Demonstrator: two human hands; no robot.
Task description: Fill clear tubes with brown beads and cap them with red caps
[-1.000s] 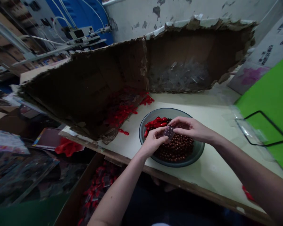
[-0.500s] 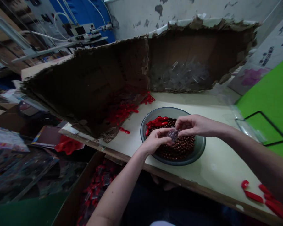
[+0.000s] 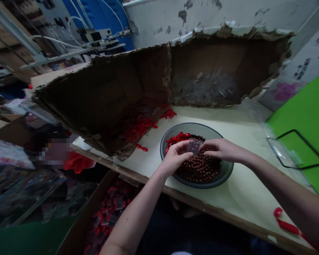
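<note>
On the cream workbench (image 3: 244, 196) we recorded the left hand (image 3: 174, 158) curled closed and the right hand (image 3: 223, 149) pinching, both gripping a small clear packet (image 3: 194, 146) held above a grey bowl (image 3: 223, 175) of brown beads (image 3: 199, 170).

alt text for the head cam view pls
A person's left hand and right hand pinch a small clear plastic packet above a grey bowl of brown beads and red pieces, on a pale table beside a torn cardboard box.
</note>
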